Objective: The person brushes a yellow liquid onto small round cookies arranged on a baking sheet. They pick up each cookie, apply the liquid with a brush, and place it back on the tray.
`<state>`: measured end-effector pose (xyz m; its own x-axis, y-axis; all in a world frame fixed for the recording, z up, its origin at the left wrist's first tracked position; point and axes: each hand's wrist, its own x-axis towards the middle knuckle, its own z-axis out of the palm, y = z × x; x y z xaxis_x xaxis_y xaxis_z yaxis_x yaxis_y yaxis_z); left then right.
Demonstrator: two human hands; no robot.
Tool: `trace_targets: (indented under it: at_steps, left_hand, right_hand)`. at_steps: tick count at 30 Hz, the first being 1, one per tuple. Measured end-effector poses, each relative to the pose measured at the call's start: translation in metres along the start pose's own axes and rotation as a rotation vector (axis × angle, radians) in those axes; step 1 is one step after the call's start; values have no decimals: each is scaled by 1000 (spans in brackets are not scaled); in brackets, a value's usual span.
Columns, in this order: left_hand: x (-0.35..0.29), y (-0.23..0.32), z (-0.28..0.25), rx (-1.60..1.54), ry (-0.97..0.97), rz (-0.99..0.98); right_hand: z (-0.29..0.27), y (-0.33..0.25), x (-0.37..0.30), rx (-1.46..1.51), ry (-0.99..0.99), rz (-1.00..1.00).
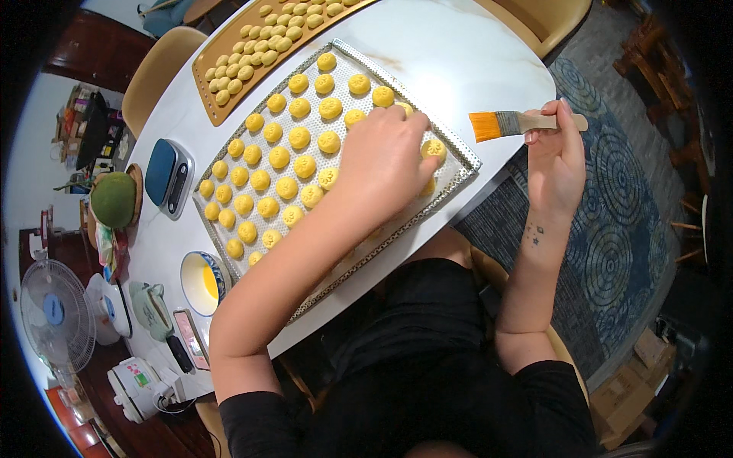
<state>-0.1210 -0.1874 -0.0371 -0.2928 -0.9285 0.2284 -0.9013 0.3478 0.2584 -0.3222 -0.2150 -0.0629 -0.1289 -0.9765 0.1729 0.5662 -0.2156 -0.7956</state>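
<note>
A single head-worn fisheye view looks steeply down from above the seated person onto a white table (pixel 458 46), taking in the perforated baking tray (pixel 458 156) at close range near the picture's centre. The person's forearms enter from the lower edge, below the tray. Straight table edges bow toward the dark circular rim. Left of the tray the view reaches the floor and a standing fan (pixel 55 313); right of it, a patterned rug (pixel 611 259).
</note>
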Motion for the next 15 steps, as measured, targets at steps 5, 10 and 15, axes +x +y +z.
trace_targets:
  at_steps: [5, 10, 15]
  left_hand:
    - [7, 1, 20, 59, -47, 43]
    - [-8, -10, -11, -236, 108, -19]
    - [-95, -34, -76, -670, 76, -339]
  right_hand:
    - [1, 1, -1, -2, 6, 1]
    - [23, 0, -4, -8, -9, 8]
    - [93, 20, -25, -81, -159, 67]
